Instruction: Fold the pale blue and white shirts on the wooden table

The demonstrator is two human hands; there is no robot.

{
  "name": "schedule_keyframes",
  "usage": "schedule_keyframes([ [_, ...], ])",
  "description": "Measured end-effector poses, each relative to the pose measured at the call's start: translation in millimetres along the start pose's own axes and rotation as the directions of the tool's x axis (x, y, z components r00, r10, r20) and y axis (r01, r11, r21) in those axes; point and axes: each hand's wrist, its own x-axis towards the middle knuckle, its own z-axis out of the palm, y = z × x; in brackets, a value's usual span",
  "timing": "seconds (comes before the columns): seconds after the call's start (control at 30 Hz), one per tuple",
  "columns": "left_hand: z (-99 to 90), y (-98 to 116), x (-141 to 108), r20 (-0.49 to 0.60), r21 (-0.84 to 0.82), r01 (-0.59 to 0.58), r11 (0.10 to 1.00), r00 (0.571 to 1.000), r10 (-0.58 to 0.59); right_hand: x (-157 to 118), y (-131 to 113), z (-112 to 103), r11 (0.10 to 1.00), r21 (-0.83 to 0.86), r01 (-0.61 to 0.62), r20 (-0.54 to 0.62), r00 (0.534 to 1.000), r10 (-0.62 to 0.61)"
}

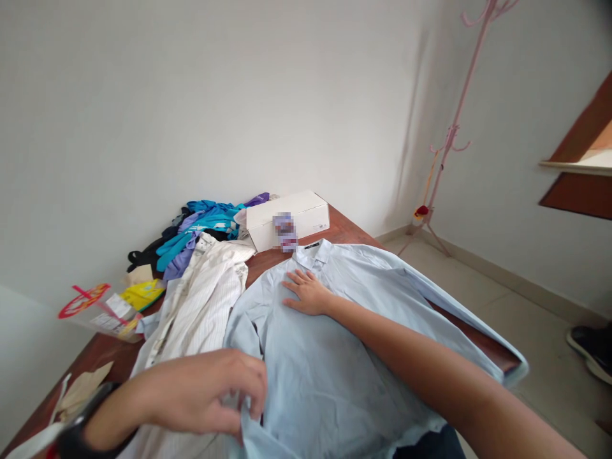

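Note:
A light blue collared shirt (325, 376) lies spread on the brown wooden table, its collar at the far end and one sleeve reaching out to the right. My right hand (308, 293) rests flat on its upper front just below the collar, fingers spread. At the shirt's near left side, my left hand (224, 386) is closed, pinching a fold of the light blue cloth between thumb and fingers. Left of it lies a white striped shirt (205, 306), partly covered by my left arm.
A white box (287, 220) stands beyond the collar, with a small blurred item in front. Blue, purple and black clothes (205, 220) are heaped at the back left. A clear cup with a red lid (108, 315) lies at left. A pink coat rack (452, 137) stands by the wall.

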Motion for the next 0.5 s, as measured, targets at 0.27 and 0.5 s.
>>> schedule_keyframes([
  [0.27, -95.1, -16.0, -5.4, -0.73, -0.347, -0.198, 0.917, 0.671, -0.132, -1.1, -0.3, -3.0, 1.0, 0.023, 0.014, 0.001, 1.0, -0.014],
  [0.5, -123.8, -31.8, 65.2, -0.899, -0.394, -0.499, 0.771, 0.385, -0.21, -5.2, -1.0, -17.2, 0.919, 0.354, 0.175, -0.196, 0.974, -0.111],
])
